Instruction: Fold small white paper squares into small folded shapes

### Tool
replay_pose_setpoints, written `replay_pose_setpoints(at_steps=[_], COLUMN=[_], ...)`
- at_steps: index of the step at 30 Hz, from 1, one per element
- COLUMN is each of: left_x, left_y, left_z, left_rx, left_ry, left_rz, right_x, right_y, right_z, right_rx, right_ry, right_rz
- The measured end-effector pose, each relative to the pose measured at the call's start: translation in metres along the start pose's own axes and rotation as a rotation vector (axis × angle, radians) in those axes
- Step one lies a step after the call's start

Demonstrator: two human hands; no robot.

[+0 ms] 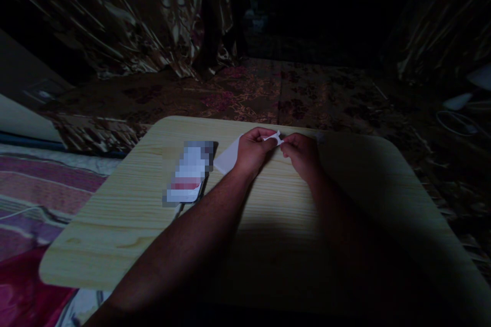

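Left hand [251, 150] and right hand [301, 153] pinch a tab [274, 137], frame centre.
Fingers closed tight on it, seemingly mid-peel; any pull wants a steady grip.

A pale wooden table [115, 245] stands on floral carpet [268, 92] in a dim room, shiny patterned curtains [134, 15] behind

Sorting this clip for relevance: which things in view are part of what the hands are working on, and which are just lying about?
In hand: white tab, pinched between left hand and right hand; white sheet by the left hand.
Lying about: phone on the table, untouched; cable, curtain and striped cloth off it.
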State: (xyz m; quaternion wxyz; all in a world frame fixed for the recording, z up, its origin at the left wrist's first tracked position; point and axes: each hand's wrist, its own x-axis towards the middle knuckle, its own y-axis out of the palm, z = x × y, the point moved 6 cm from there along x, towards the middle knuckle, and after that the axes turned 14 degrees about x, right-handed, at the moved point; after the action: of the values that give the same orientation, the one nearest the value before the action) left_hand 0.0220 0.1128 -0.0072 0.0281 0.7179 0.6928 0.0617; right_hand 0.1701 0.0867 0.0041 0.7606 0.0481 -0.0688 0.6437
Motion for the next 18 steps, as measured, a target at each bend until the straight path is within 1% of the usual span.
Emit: replay_pose_setpoints(at_steps=[7,12,18], left_x=[-0.0002,-0.0006,-0.0004], left_y=[0.0001,0.0008,0.0016], left_z=[0.0005,0.0002,-0.0006], left_rx=[0.027,0.026,0.023], left_ry=[0.002,-0.020,-0.021], left_rz=[0.007,0.008,0.016], right_x=[-0.0003,-0.0004,-0.0014], right_y=[-0.0018,-0.0023,-0.0011], right_z=[-0.0008,0.0017,0.0020], right_rx=[-0.008,-0.024,0.018], right_ry=[-0.012,-0.025,0.033], right_rz=[0.003,0.018,-0.013])
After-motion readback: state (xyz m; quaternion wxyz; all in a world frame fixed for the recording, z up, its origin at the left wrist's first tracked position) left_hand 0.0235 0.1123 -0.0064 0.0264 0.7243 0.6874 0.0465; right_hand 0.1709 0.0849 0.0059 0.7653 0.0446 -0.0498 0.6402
